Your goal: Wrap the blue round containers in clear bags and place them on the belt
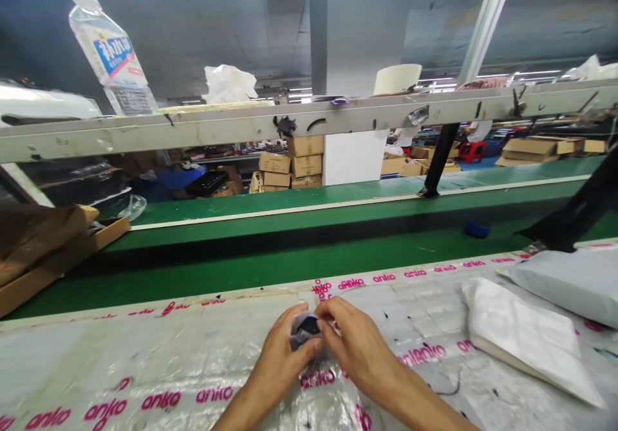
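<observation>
A small dark item in a clear plastic bag (pixel 305 329) is held between my two hands, above the plastic-covered table. My left hand (pixel 280 352) curls round the bag's left side, thumb in front. From the right, my right hand (pixel 351 334) pinches the bag's upper edge between thumb and forefinger. What the dark item is, I cannot make out; the fingers cover part of it.
White plastic bags (pixel 526 331) lie at the right of the table (pixel 159 354). Beyond runs a green conveyor belt (pixel 270 254) with a blue roll (pixel 477 229) on it. A cardboard box (pixel 109 235) stands left. An overhead shelf (pixel 232 122) carries a plastic bottle (pixel 116 58).
</observation>
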Tool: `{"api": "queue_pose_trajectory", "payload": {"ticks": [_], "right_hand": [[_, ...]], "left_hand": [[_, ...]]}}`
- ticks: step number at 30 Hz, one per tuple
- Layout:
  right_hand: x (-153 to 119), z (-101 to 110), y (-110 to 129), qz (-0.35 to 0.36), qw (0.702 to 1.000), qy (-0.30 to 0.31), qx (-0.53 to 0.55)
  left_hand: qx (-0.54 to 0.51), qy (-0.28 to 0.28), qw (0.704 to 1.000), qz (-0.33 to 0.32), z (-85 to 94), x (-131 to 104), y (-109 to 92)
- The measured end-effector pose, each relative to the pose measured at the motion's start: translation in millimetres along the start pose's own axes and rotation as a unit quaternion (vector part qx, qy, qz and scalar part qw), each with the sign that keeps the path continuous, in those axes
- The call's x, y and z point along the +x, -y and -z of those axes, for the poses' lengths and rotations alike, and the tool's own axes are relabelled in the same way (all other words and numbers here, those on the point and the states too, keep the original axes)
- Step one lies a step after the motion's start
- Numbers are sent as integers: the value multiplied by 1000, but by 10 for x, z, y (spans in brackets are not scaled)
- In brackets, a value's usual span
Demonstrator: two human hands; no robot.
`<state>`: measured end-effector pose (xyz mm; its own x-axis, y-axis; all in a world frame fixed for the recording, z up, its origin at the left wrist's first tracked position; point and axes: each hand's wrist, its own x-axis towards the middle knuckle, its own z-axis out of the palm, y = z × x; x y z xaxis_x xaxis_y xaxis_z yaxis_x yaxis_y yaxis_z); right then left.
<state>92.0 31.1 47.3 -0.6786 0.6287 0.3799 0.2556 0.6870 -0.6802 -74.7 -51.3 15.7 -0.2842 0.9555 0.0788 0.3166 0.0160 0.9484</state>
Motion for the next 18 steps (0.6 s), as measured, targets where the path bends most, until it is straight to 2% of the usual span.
{"api": "queue_pose_trajectory", "payload": {"ticks": [6, 9, 13, 16, 18], "right_hand": [[-91, 164, 63, 84, 996, 11, -18], [-84, 135, 110, 53, 996, 44, -60], [20, -42, 213, 25, 991, 82, -105], [86, -151, 243, 20, 992, 65, -104], [91, -160, 229, 5, 996, 47, -77]], "left_hand": [[20, -18, 1000, 2, 40, -31, -116], [13, -29, 999, 10, 74, -62, -121], [-31, -24, 999, -12, 87, -30, -116], [-52, -15, 998, -18, 154, -15, -91], [-52, 11, 998, -18, 238, -40, -61]]}}
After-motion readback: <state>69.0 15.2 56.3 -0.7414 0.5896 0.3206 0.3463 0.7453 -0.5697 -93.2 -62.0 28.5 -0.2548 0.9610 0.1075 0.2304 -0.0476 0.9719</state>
